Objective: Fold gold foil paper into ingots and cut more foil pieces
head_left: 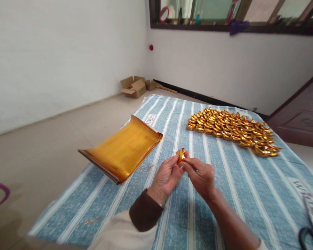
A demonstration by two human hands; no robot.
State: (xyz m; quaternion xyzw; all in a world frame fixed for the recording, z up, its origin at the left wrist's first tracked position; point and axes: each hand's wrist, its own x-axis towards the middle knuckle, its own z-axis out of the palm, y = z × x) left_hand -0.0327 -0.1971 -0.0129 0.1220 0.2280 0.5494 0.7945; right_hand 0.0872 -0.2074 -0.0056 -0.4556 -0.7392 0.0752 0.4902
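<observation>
Between my two hands, over the middle of the table, is a small folded piece of gold foil paper (181,155). My left hand (167,175) is closed around its left side and underside. From the right, the fingertips of my right hand (200,173) pinch the same piece. Left of my hands lies a stack of gold foil sheets (122,151) with upturned ends. Beyond my hands to the right stand many finished gold foil ingots (229,127), packed in close rows.
A blue-and-white striped cloth (172,118) covers the table. Black-handled scissors (311,236) lie at the right front corner, and a thin gold scrap (94,220) is at the left front. An open cardboard box (135,88) sits on the floor by the wall.
</observation>
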